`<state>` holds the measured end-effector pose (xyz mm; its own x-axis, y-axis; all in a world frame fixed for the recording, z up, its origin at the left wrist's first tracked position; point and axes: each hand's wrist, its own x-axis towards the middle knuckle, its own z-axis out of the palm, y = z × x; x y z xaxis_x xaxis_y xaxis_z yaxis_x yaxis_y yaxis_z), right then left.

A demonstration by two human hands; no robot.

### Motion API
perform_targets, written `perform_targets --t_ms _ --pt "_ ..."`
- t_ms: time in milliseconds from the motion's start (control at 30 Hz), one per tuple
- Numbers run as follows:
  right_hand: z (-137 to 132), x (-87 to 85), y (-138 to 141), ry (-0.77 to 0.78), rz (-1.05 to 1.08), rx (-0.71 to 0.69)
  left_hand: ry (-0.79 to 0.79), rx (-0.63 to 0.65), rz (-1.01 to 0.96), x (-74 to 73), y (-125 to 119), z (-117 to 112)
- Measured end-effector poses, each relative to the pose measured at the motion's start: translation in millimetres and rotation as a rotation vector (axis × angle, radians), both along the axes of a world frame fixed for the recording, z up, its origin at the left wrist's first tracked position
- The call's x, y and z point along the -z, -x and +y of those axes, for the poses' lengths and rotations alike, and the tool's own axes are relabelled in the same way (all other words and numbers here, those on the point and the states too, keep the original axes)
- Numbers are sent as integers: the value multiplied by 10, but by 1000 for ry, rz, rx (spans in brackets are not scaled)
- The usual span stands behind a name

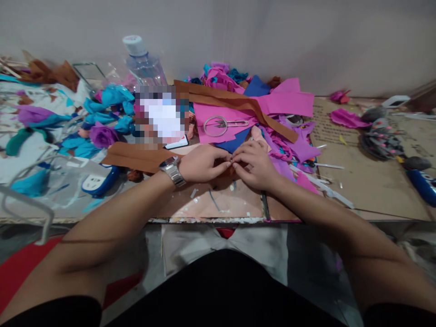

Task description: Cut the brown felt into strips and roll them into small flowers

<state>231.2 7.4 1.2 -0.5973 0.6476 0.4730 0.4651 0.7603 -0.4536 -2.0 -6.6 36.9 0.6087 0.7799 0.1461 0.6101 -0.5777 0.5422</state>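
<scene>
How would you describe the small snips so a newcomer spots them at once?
On the cluttered table, look just beyond the left hand to the bright pink sheet. The snips lie on it, nearer than the long brown strip crossing it. Their rigid, ringed shape sets them apart from the flat and crumpled scraps nearby.

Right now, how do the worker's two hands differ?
The left hand has a silver metal watch on its wrist; the right hand's wrist is bare. A flat brown strip lies by the left hand's wrist, while crumpled purple scraps lie beyond the right hand. Both have bent fingers, and their fingertips meet; whatever is between them is too hidden to tell.
</scene>
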Motion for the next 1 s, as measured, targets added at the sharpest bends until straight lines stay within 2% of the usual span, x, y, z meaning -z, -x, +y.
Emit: perform_targets --t_ms 233,367,667,833,1000 --pt "-12 -34 -14 -51 34 18 40 -7 -54 -3 2 14" --pt "-28 -38 1 -21 34 20 48 15 -79 10 -4 9" --pt "-19 -18 22 4 29 17 -105 51 -33 42 -42 -30" --pt "6 -24 -9 -16 77 21 -73 -6 -32 56 -23 -15" --pt "11 -20 11 -7 68 20 -73 1 -19 49 -27 -18"
